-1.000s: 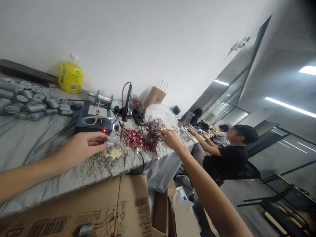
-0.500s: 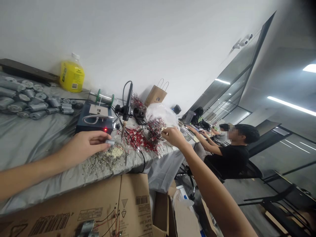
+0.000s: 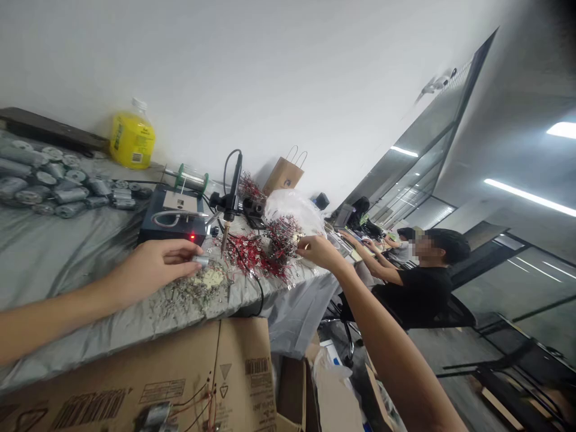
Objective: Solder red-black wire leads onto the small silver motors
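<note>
Surface: table covered w/ grey sheet, creased, run from left edge to ctr; front edge hung over near ctr.
Room: white wall behind, upper ctr; strip light lit at far right; glass panels seen upper right.
Co-worker: person in black top seated right of ctr, arms stretched twd same row of tables; another person partly hidden behind.
L hand: left of ctr; thumb + fingers closed round a small silver cylinder, held just above sheet, in front of blue box unit w/ red light lit.
R hand: ctr; fingers curled, tips nearly together at right edge of dark-red wire clump; whether a wire is pinched can't be told.
Wires: red wire heap spread just left of + below clump, mid-frame.
Iron: soldering iron clamped in stand, tip pointed down, betw. hands.
Stock: pile of silver cylinders stacked at left; yellow bottle set behind.
Bits: small loose parts scattered below L hand.
Btm: cardboard box at lower left, wired cylinder seen over it.
Vs 0.5 s ago: view tilted v. slightly; same grip kept by L hand; R hand still at clump, barely shifted.
</note>
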### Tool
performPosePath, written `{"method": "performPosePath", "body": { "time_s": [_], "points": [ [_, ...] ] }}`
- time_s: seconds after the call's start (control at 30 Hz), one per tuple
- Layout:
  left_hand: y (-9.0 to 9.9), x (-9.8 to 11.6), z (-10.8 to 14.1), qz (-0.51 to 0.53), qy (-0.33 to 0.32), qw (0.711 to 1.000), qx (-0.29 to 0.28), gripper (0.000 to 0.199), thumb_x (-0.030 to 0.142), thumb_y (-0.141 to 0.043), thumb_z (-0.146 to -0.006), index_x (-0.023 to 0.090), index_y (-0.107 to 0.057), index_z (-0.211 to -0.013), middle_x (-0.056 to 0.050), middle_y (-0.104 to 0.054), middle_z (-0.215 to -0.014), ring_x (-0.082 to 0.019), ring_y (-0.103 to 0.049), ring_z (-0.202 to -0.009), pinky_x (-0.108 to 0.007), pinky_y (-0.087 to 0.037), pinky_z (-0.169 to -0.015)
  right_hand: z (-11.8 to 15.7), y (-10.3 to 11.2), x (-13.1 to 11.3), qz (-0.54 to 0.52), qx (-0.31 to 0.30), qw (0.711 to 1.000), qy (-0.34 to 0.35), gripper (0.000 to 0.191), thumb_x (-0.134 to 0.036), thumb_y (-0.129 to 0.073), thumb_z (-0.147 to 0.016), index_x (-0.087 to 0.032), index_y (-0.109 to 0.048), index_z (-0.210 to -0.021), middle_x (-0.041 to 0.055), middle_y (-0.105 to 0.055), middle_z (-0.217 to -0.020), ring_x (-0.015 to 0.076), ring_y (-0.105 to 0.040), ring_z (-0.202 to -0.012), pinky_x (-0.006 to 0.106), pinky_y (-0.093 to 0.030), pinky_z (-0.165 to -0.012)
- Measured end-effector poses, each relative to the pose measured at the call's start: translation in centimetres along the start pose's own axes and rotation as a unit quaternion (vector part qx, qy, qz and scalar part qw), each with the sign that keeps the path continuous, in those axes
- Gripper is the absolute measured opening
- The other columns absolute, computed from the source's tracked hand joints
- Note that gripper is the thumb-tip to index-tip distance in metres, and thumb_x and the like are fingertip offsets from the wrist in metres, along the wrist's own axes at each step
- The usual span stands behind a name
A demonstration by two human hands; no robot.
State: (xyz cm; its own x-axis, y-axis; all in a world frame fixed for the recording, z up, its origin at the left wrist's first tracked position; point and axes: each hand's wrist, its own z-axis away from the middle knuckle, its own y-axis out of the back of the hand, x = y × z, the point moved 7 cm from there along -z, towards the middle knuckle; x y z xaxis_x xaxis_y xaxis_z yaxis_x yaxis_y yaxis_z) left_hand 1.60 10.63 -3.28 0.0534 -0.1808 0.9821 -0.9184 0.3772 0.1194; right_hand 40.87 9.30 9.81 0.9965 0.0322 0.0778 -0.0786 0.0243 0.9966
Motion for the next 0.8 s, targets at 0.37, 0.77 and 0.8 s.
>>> {"method": "performPosePath", "body": {
  "time_s": [0.37, 0.77, 0.8],
  "points": [
    [-0.1, 1.2, 0.3, 0.017, -0.085, 0.996, 0.033, 0.025, 0.029, -0.081, -0.088, 0.014, -0.085, -0.107, 0.001, -0.087, -0.095, -0.015, -0.086, -0.087, -0.012, -0.064, -0.08, -1.7, 0.5, -0.2, -0.084, 0.059, 0.994, -0.045, 0.036, -0.047, -0.074, -0.109, -0.018, -0.073, -0.132, 0.009, -0.076, -0.128, 0.0227, -0.076, -0.108, 0.044, -0.067, -0.095],
    [-0.1, 1.3, 0.3, 0.034, -0.087, 0.995, 0.045, 0.026, 0.032, -0.082, -0.083, 0.014, -0.085, -0.102, 0.003, -0.088, -0.094, -0.013, -0.086, -0.086, -0.009, -0.062, -0.079, -1.3, 5.5, 1.7, -0.199, 0.177, 0.962, -0.055, 0.034, -0.045, -0.076, -0.108, -0.016, -0.074, -0.126, 0.0067, -0.077, -0.122, 0.022, -0.077, -0.102, 0.04, -0.068, -0.088],
    [-0.1, 1.4, 0.4, 0.033, -0.081, 0.995, 0.045, 0.026, 0.032, -0.083, -0.083, 0.014, -0.085, -0.103, 0.002, -0.088, -0.095, -0.013, -0.086, -0.087, -0.01, -0.062, -0.08, -1.0, 5.8, 1.7, -0.207, 0.184, 0.959, -0.054, 0.034, -0.045, -0.076, -0.108, -0.016, -0.075, -0.126, 0.0067, -0.077, -0.121, 0.0215, -0.077, -0.101, 0.04, -0.068, -0.088]
  ]
}}
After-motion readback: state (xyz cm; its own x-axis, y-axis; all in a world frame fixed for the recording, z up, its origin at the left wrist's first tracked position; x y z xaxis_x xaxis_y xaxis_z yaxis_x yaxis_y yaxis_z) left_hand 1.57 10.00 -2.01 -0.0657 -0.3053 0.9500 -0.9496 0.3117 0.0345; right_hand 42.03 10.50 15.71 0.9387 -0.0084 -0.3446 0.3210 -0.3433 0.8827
